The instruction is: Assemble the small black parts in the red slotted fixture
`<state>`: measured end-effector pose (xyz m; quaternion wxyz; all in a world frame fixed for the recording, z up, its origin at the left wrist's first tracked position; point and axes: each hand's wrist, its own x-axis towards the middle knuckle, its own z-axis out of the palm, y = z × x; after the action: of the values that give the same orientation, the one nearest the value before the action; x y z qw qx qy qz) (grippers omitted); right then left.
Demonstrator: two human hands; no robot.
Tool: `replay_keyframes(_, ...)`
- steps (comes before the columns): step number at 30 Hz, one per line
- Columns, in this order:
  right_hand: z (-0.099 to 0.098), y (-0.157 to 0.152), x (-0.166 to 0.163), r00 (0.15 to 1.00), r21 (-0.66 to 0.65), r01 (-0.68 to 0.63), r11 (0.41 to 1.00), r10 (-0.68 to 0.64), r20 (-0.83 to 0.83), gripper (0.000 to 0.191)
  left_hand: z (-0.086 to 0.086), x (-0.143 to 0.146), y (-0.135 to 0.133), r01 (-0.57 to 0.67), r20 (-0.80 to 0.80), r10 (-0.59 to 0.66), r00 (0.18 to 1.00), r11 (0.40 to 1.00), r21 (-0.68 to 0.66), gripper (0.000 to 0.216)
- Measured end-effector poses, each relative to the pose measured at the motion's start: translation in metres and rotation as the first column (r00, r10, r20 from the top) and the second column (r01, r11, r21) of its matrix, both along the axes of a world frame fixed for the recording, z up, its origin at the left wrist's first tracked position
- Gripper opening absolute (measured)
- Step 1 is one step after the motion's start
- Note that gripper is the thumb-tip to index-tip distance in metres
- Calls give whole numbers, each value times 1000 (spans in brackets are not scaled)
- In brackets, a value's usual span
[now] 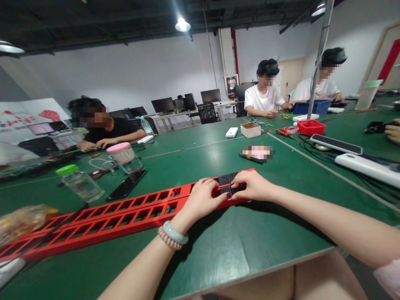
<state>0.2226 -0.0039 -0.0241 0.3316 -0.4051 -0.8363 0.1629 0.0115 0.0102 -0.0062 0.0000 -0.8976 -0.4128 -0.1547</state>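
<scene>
Extended forward with left arm (140, 260) and right arm (321, 218), converging near the centre. Positioned with left hand (201, 196) palm down, bent at the fingers (208, 182), pointing thumb (221, 201) toward right hand (254, 186), likewise bent-fingered.

Our left hand (201, 198) has a dark red thumbnail (228, 194). Same wrist: we're wearing a smooth pale blue-green bangle (175, 235), ridged pinkish-brown band (168, 241) just beside it, elbow side. Right arm: pale pink sleeve (388, 277), forearm bare below it.
</scene>
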Motion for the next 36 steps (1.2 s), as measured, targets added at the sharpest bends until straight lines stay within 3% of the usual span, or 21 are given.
replay_keyframes(16, 1, 2, 1, 992, 80, -86, 993, 78, 95, 24, 2, 1, -1, -16, -10, 16, 1000, 1000, 4, 30)
replay_keyframes(28, 3, -2, 0, 981, 178, -97, 979, 65, 181, 18, 2, 0, 0, -22, -10, 22, 1000, 1000, 1, 29)
replay_keyframes(36, 7, -16, -6, 928, 321, -145, 936, 16, 372, 20, 1, 1, 1, -21, -6, 21, 1000, 1000, 9, 30)
